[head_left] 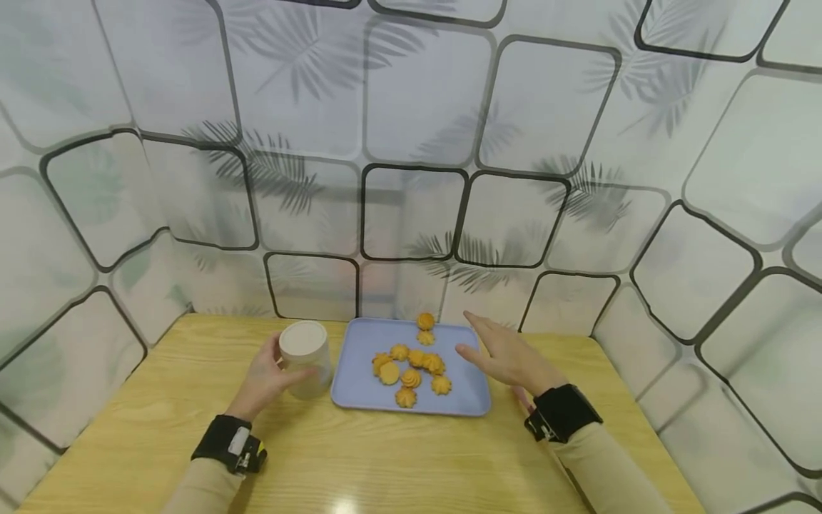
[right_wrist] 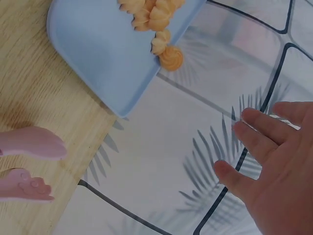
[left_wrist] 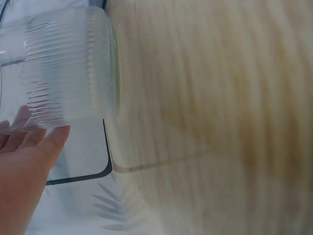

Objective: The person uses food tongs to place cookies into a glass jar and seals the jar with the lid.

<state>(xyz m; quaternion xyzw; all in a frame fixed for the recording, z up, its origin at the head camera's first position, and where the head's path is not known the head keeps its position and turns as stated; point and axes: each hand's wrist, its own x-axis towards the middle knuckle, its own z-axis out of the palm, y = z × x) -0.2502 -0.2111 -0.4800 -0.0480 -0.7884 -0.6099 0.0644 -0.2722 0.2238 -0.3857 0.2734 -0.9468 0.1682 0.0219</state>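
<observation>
My left hand [head_left: 272, 375] is curled around a clear ribbed jar [head_left: 313, 385] with a white lid [head_left: 303, 338]. The jar is upright at the tray's left side; in the left wrist view its base [left_wrist: 113, 63] is at the tabletop, and my left fingers [left_wrist: 59, 134] lie along its side. My right hand [head_left: 510, 353] is over the right edge of the blue tray [head_left: 359, 396], fingers extended and holding nothing. Several golden piped cookies [head_left: 411, 377] lie on the tray, some touching. One cookie [right_wrist: 171, 58] sits at the tray's far rim.
Pink tongs [right_wrist: 29, 142] lie on the wooden table [head_left: 359, 457] right of the tray, partly hidden by my right hand in the head view. A patterned curtain [head_left: 411, 214] encloses the table's back and sides.
</observation>
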